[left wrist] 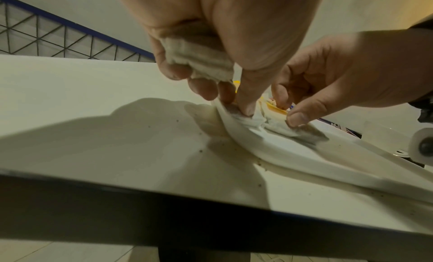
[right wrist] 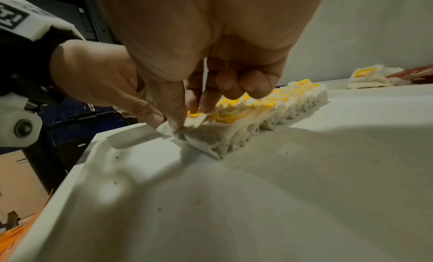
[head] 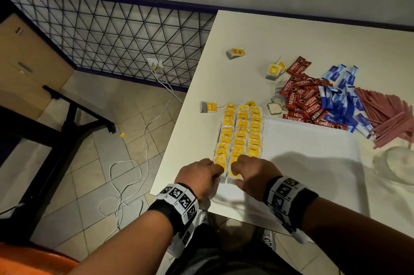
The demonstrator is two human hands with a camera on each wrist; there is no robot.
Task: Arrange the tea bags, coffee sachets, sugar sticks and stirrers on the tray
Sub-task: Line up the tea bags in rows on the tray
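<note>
A black triangular wire grille (head: 107,35) runs along the wall left of the white table (head: 268,35), with white cables (head: 139,162) trailing over the tiled floor below it. On the table, a white tray (head: 309,140) serves as the landmark. Just off its far-left corner lies a single tea bag (head: 208,106), and two more loose tea bags (head: 235,53) (head: 273,71) sit farther back on the table.

Along the tray's left side, yellow-tagged tea bags (head: 242,133) lie in three overlapping rows. At the near end of those rows, the left hand (head: 199,176) pinches the corner of the nearest tea bag (left wrist: 253,118) between thumb and forefinger, while its other fingers are curled round a bundle of spare tea bags (left wrist: 199,58) against the palm. Just right of it, the right hand (head: 255,174) has its fingers bent down, thumb and fingertips gripping the neighbouring tea bag (right wrist: 206,134) at the tray's near-left edge.

Beyond the tray's far edge, red Nescafé coffee sachets (head: 307,100) lie heaped, touching a pile of blue sugar sticks (head: 340,100) to their right. Right again, pink stirrers (head: 385,115) fan out past the tray's far-right corner, with a clear glass dish (head: 396,162) on the table beside the tray's right edge.
</note>
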